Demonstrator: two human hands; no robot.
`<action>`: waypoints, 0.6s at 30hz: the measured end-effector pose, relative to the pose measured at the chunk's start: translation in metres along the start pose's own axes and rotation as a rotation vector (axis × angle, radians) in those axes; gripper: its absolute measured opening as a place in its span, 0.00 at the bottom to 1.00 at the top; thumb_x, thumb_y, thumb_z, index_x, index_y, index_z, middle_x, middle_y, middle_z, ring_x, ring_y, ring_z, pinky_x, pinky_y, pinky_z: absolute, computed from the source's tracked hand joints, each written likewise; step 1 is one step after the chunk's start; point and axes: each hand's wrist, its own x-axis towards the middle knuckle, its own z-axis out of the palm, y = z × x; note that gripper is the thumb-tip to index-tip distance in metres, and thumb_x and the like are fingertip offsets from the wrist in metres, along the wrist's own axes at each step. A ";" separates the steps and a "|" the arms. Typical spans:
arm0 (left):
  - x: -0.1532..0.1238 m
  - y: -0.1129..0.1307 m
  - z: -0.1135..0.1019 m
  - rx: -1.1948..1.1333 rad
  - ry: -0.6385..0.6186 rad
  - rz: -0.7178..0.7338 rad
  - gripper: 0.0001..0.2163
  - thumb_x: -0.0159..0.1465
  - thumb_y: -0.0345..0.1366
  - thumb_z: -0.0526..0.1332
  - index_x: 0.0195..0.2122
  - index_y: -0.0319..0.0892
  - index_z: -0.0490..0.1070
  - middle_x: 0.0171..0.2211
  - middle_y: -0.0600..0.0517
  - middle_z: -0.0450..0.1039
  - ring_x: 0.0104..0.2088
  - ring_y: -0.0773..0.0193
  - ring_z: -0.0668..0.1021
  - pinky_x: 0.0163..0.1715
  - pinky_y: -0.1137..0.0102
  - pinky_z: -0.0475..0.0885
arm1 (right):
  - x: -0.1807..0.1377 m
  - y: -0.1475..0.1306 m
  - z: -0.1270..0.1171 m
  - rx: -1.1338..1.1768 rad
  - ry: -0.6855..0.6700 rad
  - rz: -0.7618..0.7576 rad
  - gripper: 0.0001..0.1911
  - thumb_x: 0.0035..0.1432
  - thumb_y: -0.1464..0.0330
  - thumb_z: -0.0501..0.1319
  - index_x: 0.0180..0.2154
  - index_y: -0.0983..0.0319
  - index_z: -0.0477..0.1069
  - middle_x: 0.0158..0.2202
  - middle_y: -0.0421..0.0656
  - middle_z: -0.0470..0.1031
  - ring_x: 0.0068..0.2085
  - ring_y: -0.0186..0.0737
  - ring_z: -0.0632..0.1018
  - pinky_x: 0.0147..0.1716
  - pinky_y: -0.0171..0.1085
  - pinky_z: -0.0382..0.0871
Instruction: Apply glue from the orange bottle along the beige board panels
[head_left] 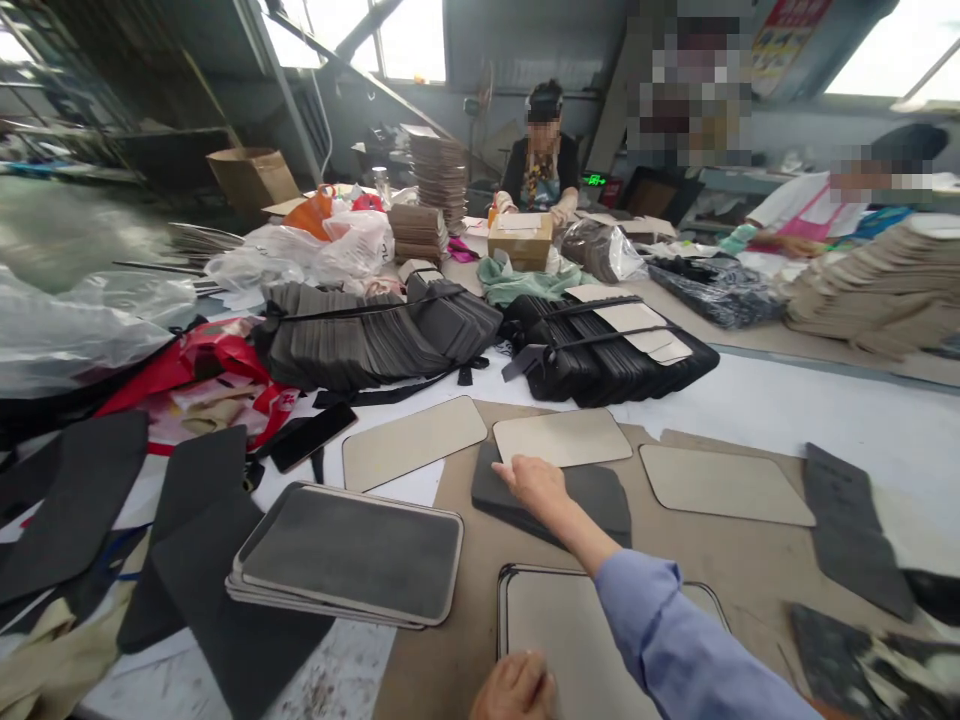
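Note:
My right hand [534, 487] reaches forward over a pile of dark grey panels [589, 500], its fingers closed at the near left corner of a beige panel with rounded corners [562, 438]. That panel partly overlaps the dark pile. My left hand [516, 687] is curled at the near edge of the view, against the left side of a dark-rimmed beige panel [570, 620]; its fingertips are mostly hidden. Left of my hands lies a stack of pale-edged panels with a dark grey top [352, 550]. Other beige panels lie at the left [412, 440] and right [724, 484].
Strapped bundles of grey pieces [367, 335] and black pieces [607, 350] stand across the table. A phone [313, 437], red bag [217, 380] and loose dark sheets [202, 570] lie left. One co-worker [544, 160] handles a cardboard box [519, 243]; another [810, 210] is at right.

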 end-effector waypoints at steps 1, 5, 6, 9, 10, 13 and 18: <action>0.003 0.000 -0.008 -0.020 0.004 0.057 0.12 0.57 0.33 0.56 0.42 0.44 0.68 0.35 0.46 0.75 0.35 0.59 0.76 0.32 0.69 0.75 | -0.020 0.003 0.000 0.022 -0.012 -0.022 0.23 0.61 0.54 0.45 0.35 0.63 0.71 0.34 0.50 0.75 0.36 0.43 0.76 0.32 0.36 0.62; 0.019 0.006 -0.046 -0.033 -0.158 0.054 0.14 0.56 0.32 0.56 0.44 0.39 0.67 0.42 0.42 0.72 0.41 0.56 0.75 0.40 0.63 0.74 | -0.125 0.039 0.018 0.160 -0.097 -0.108 0.19 0.61 0.57 0.47 0.26 0.60 0.69 0.26 0.41 0.73 0.29 0.35 0.73 0.27 0.32 0.57; 0.023 0.007 -0.053 -0.022 -0.208 0.049 0.14 0.57 0.30 0.55 0.45 0.38 0.67 0.43 0.42 0.72 0.42 0.56 0.74 0.41 0.63 0.74 | -0.153 0.055 0.030 0.246 -0.131 -0.140 0.19 0.60 0.58 0.48 0.24 0.61 0.67 0.23 0.39 0.72 0.27 0.34 0.71 0.26 0.32 0.56; 0.031 0.011 -0.064 0.005 -0.235 0.128 0.12 0.60 0.27 0.51 0.45 0.37 0.67 0.43 0.42 0.72 0.43 0.57 0.74 0.42 0.63 0.74 | -0.224 0.107 0.073 0.501 -0.199 0.005 0.21 0.60 0.59 0.47 0.19 0.62 0.62 0.19 0.38 0.67 0.22 0.32 0.67 0.22 0.31 0.54; 0.033 0.011 -0.065 0.005 -0.221 0.159 0.13 0.61 0.27 0.50 0.45 0.37 0.67 0.42 0.43 0.73 0.43 0.57 0.74 0.41 0.63 0.73 | -0.242 0.120 0.087 0.518 -0.142 0.085 0.22 0.60 0.58 0.47 0.18 0.62 0.60 0.17 0.37 0.64 0.21 0.32 0.65 0.22 0.31 0.53; 0.042 0.011 -0.068 -0.036 -0.212 0.154 0.12 0.62 0.26 0.48 0.42 0.37 0.68 0.38 0.44 0.74 0.40 0.59 0.74 0.40 0.65 0.73 | -0.274 0.134 0.113 0.431 0.126 0.199 0.22 0.60 0.57 0.48 0.18 0.61 0.59 0.16 0.36 0.61 0.20 0.32 0.64 0.22 0.32 0.55; 0.070 0.017 -0.081 -0.064 -0.441 0.119 0.09 0.63 0.29 0.49 0.33 0.39 0.68 0.30 0.48 0.72 0.32 0.61 0.72 0.33 0.66 0.73 | -0.265 0.094 0.116 0.320 0.561 -0.092 0.10 0.61 0.67 0.50 0.35 0.61 0.69 0.30 0.44 0.71 0.34 0.37 0.71 0.35 0.36 0.64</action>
